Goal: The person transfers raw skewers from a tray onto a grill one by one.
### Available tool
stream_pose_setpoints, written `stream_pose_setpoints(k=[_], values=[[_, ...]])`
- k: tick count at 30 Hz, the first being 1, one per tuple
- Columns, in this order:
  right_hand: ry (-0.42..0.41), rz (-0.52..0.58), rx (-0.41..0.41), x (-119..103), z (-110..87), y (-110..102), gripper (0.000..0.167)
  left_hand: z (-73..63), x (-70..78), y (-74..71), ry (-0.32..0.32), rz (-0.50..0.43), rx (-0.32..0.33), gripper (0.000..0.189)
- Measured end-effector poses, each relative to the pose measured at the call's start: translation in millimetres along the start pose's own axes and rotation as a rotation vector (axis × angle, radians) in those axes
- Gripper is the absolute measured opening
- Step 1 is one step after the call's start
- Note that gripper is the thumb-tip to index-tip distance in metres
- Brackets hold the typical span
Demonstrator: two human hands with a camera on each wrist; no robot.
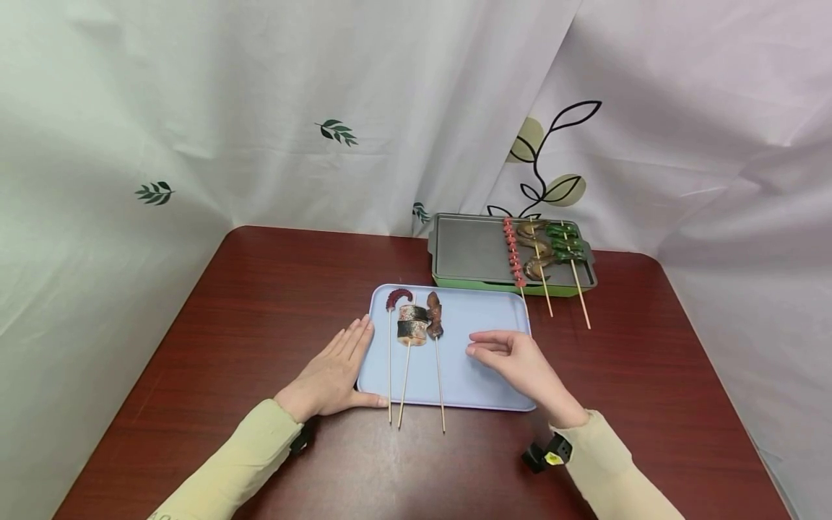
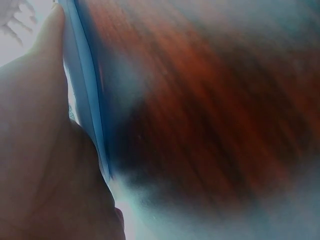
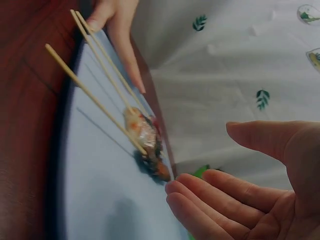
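Observation:
My left hand (image 1: pixel 336 374) rests at the left edge of a light blue tray (image 1: pixel 481 383), fingers straight along the rim and thumb at the front left corner. Three skewers lie on the tray, their stick ends past its front rim: a dark red curled tentacle skewer (image 1: pixel 398 297), a skewer of thick pieces with black bands (image 1: pixel 412 328) and a brown meat skewer (image 1: pixel 434 318). Over the tray's right side hovers my right hand (image 1: pixel 516 359), thumb and fingers apart with nothing between them, as the right wrist view also shows.
Behind the tray stands a green grill with a grey plate (image 1: pixel 471 249). On its right lie a pink-red skewer (image 1: pixel 512 249), a brownish mushroom-like skewer (image 1: pixel 534 249) and a green pepper-like skewer (image 1: pixel 567 245), sticks overhanging the front. A white curtain (image 1: pixel 292 87) borders the brown table (image 1: pixel 260 303).

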State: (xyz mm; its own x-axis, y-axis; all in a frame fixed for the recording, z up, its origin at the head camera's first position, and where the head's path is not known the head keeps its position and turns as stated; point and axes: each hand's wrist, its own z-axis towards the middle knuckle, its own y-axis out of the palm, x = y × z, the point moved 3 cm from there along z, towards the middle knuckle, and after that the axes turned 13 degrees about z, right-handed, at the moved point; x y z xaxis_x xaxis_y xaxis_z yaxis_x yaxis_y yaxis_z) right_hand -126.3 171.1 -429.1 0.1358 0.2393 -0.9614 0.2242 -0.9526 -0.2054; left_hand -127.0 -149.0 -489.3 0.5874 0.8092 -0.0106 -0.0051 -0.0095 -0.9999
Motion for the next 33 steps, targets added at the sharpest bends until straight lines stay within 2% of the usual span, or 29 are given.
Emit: stream_pose_setpoints(k=[11,33], values=[[0.058,0.09,-0.039,20,3.5,21,0.042,-0.9,1.6,-2.5,0.007,-0.013,0.033,0.13],[0.114,0.276,-0.15,35,1.1,45,0.046,0.2,-0.1,0.3,-0.002,0.0,0.005,0.129]])
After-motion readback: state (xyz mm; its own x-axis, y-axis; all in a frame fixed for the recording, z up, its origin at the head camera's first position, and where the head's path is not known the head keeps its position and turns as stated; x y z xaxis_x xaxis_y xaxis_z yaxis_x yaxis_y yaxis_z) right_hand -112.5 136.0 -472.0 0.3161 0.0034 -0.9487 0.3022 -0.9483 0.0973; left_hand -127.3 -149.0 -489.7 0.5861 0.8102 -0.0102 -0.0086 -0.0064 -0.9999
